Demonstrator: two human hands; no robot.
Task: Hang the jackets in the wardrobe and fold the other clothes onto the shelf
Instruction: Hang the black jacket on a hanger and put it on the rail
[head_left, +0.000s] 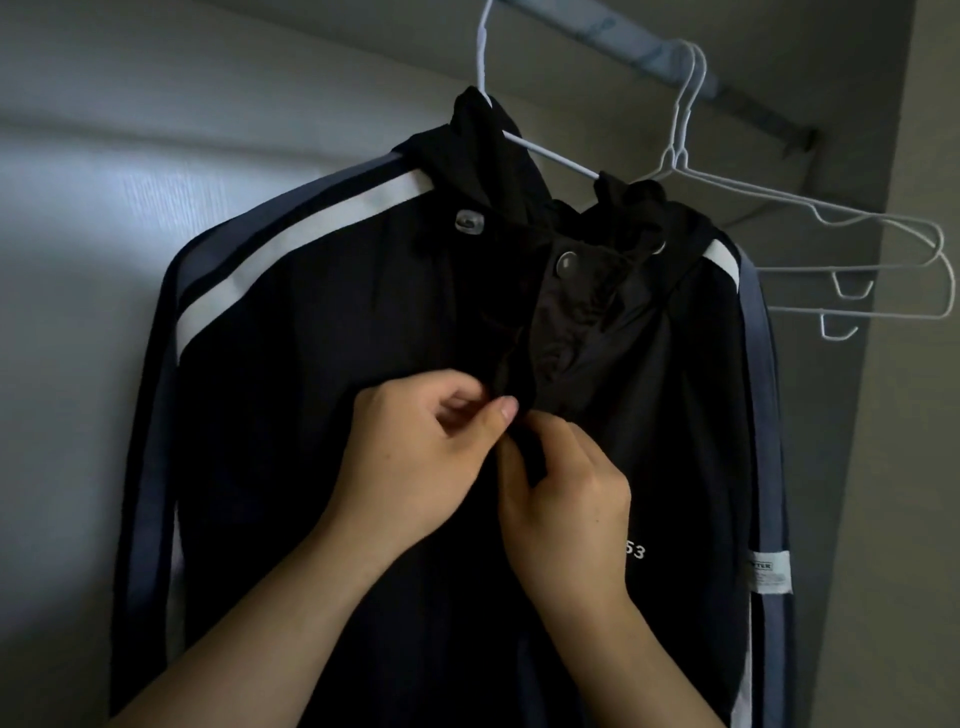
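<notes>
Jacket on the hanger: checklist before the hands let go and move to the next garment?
1. Jacket shoulders seated on white hanger: ok.
2. Hanger hook over rod: cannot tell, the hook's top runs out of frame.
3. Front closed: not ok, the upper placket gapes and the snap is undone.
4. Left hand and right hand both pinch the front edge mid-chest: ok.
5. Empty hangers hang on the rod, off to the jacket's side: ok.
</notes>
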